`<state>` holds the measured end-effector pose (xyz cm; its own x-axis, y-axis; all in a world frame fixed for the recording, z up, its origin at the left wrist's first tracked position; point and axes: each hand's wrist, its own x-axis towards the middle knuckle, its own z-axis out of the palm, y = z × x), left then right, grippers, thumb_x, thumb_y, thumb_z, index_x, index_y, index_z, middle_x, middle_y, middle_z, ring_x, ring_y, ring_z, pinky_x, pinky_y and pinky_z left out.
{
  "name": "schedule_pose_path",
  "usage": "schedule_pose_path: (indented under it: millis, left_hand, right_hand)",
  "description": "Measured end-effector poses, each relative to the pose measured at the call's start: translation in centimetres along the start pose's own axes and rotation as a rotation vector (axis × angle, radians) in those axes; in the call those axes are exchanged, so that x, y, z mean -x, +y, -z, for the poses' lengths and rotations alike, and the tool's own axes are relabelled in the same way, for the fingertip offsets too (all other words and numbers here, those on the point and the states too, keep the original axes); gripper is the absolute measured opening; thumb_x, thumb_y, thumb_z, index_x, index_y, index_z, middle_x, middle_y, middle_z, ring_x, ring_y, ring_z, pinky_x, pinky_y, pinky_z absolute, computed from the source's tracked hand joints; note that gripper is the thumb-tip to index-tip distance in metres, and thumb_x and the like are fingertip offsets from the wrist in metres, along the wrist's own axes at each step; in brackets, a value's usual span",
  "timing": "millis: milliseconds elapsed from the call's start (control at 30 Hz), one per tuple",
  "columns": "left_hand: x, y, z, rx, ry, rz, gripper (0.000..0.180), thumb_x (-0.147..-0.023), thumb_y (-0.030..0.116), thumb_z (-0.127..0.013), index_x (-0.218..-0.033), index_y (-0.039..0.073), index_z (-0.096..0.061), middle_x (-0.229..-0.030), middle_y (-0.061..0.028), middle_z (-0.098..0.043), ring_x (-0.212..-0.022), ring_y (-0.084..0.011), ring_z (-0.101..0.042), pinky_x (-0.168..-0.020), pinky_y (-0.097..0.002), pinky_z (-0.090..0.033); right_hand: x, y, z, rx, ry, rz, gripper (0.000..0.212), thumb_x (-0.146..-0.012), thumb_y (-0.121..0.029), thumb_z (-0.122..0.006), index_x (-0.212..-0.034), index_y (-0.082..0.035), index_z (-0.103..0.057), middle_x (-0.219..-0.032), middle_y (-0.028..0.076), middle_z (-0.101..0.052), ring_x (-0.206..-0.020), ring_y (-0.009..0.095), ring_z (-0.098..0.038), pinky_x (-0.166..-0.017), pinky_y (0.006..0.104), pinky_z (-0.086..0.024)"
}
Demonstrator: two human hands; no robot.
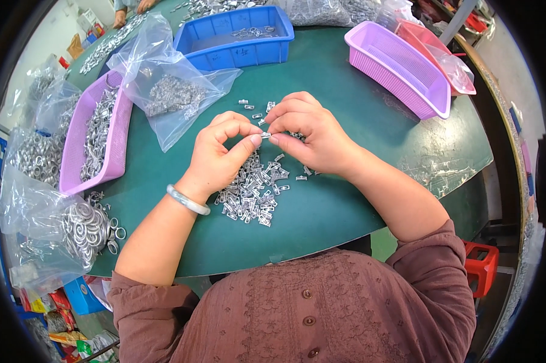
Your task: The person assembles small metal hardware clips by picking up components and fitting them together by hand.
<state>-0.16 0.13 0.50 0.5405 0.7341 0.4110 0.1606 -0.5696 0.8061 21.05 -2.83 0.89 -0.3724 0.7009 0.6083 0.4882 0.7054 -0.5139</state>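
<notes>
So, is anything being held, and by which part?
A small silvery piece, pinched at one end by the left hand, the other by the right hand.

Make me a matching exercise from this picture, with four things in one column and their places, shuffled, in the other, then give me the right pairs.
Things
1. Bangle
2. Blue bin
3. Red stool
4. Pile of small metal parts

Places
A. Heaped loose on the green table
B. Below the tabletop, at the right
C. Around the left wrist
D. Toward the table's far side, with rings inside

Pairs: 1-C, 2-D, 3-B, 4-A
</notes>
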Motion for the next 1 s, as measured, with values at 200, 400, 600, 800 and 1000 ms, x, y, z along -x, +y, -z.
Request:
schedule_pose_path:
  millis: [200,400,600,800,1000]
  left_hand:
    - [-0.01,0.02,-0.08,0.025,0.000,0.000,0.008,-0.084,0.003,-0.067,-0.091,-0.001,-0.068,-0.092,-0.0049,-0.059,-0.087,-0.0136,-0.055,-0.079,-0.0256,-0.044]
    - [0.04,0.06,-0.01,0.013,0.003,-0.004,0.010,-0.083,0.002,-0.069,-0.092,0.000,-0.068,-0.093,-0.0051,-0.059,-0.088,-0.0138,-0.055,-0.080,-0.0259,-0.044]
    - [0.01,0.07,-0.10,0.064,0.001,-0.016,0.011,-0.084,0.002,-0.067,-0.094,-0.001,-0.068,-0.095,-0.0061,-0.059,-0.090,-0.0142,-0.055,-0.081,-0.0264,-0.044]
    - [0.14,0.04,-0.06,0.135,-0.010,0.033,0.010,-0.088,0.002,-0.062,-0.095,-0.002,-0.068,-0.095,-0.0054,-0.059,-0.089,-0.0124,-0.054,-0.079,-0.0253,-0.043]
    - [0.21,0.01,-0.13,0.128,-0.037,0.046,0.007,-0.089,0.004,-0.063,-0.092,-0.002,-0.066,-0.093,-0.0041,-0.059,-0.086,-0.0110,-0.054,-0.077,-0.0245,-0.043]
  right_hand:
    - [-0.07,0.00,0.04,-0.005,0.021,0.015,0.010,-0.075,-0.006,-0.071,-0.084,-0.008,-0.067,-0.098,0.005,-0.066,-0.102,0.028,-0.055,-0.090,0.0403,-0.044]
    - [-0.13,-0.25,0.23,-0.046,0.007,-0.003,0.011,-0.075,-0.004,-0.070,-0.085,-0.007,-0.066,-0.098,0.006,-0.066,-0.102,0.027,-0.055,-0.089,0.0394,-0.044]
    - [-0.07,-0.01,0.20,-0.086,0.024,-0.006,0.011,-0.076,-0.005,-0.070,-0.085,-0.007,-0.066,-0.097,0.005,-0.066,-0.099,0.027,-0.056,-0.088,0.0391,-0.045]
    - [-0.16,-0.01,0.34,-0.073,0.054,0.001,0.012,-0.076,-0.005,-0.072,-0.086,-0.008,-0.066,-0.096,0.004,-0.067,-0.098,0.026,-0.057,-0.087,0.0385,-0.046]
    - [-0.18,-0.18,0.31,-0.033,0.065,0.026,0.014,-0.075,-0.004,-0.072,-0.086,-0.008,-0.066,-0.096,0.003,-0.066,-0.099,0.026,-0.057,-0.086,0.0384,-0.047]
